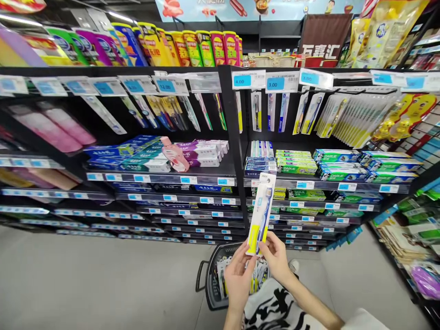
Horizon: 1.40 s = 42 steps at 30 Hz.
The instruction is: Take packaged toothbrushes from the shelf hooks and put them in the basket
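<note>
A packaged toothbrush (263, 211), blue and white on a white and yellow card, is held upright and slightly tilted in front of the shelves. My left hand (239, 275) grips the lower left edge of the pack, fingers closed. On its lower right side, my right hand (277, 256) pinches the same pack. Below both hands stands a dark shopping basket (212, 298) on the floor, with several packaged toothbrushes (223, 270) in it; my hands and the clothing cover part of it.
More packaged toothbrushes (312, 114) hang from hooks under price tags (278, 83). Toothpaste boxes (338, 172) fill the shelf beneath, beside a pink mouthwash bottle (175, 155). Chip cans (202, 48) line the top. Another goods rack (405, 256) borders the right; grey floor (120, 284) lies left.
</note>
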Motion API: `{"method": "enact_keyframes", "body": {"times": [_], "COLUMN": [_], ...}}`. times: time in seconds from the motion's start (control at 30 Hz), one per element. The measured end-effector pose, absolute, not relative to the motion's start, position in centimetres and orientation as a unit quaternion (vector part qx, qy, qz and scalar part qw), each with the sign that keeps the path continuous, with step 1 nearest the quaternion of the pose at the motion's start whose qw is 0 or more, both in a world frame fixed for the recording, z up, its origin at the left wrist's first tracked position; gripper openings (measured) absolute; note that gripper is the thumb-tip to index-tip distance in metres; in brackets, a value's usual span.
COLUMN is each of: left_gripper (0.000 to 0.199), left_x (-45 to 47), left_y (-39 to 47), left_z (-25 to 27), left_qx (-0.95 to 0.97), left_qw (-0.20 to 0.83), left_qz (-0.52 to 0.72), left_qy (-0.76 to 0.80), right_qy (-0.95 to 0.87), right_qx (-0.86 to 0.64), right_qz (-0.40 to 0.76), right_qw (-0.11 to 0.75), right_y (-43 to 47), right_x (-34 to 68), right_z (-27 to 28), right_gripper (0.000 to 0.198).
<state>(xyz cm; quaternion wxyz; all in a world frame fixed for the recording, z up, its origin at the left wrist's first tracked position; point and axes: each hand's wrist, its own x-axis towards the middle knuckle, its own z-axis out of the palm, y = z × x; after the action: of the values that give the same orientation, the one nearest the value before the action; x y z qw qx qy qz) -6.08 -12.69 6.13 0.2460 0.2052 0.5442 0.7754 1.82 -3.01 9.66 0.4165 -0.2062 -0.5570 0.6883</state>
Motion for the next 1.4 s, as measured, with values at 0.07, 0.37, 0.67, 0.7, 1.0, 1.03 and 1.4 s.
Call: {"method": "enact_keyframes", "body": {"times": [0.07, 0.37, 0.67, 0.7, 1.0, 1.03, 1.4], "left_gripper": [0.036, 0.041, 0.050, 0.050, 0.031, 0.032, 0.036], "left_x": [-6.1, -5.3, -5.5, -5.6, -5.5, -5.4, -5.9], "left_y": [-12.6, -12.1, -11.7, -11.7, -11.3, -11.3, -11.7], "left_z": [5.9, 6.7, 8.3, 8.1, 5.4, 5.4, 5.8], "left_qx": [0.205, 0.266, 0.438, 0.445, 0.324, 0.287, 0.149], "left_qw": [0.237, 0.130, -0.033, -0.027, 0.081, 0.114, 0.336], "left_qz": [0.774, 0.728, 0.632, 0.628, 0.720, 0.745, 0.819], "left_qy": [0.550, 0.618, 0.639, 0.638, 0.609, 0.592, 0.440], "right_qy": [-0.561, -0.585, -0.604, -0.610, -0.730, -0.712, -0.619], "right_qx": [-0.206, -0.197, -0.214, -0.217, -0.161, -0.169, -0.244], "right_qz": [0.688, 0.686, 0.669, 0.662, 0.550, 0.569, 0.607], "right_qw": [0.411, 0.387, 0.376, 0.378, 0.371, 0.376, 0.435], "right_y": [-2.9, -2.0, -1.4, -1.3, -1.4, -1.5, -2.5], "right_x": [2.0, 2.0, 2.0, 2.1, 2.7, 2.5, 1.8], "right_z": [9.5, 8.9, 7.9, 8.0, 9.7, 9.3, 7.8], "right_gripper": [0.020, 0.027, 0.025, 0.025, 0.032, 0.028, 0.039]}}
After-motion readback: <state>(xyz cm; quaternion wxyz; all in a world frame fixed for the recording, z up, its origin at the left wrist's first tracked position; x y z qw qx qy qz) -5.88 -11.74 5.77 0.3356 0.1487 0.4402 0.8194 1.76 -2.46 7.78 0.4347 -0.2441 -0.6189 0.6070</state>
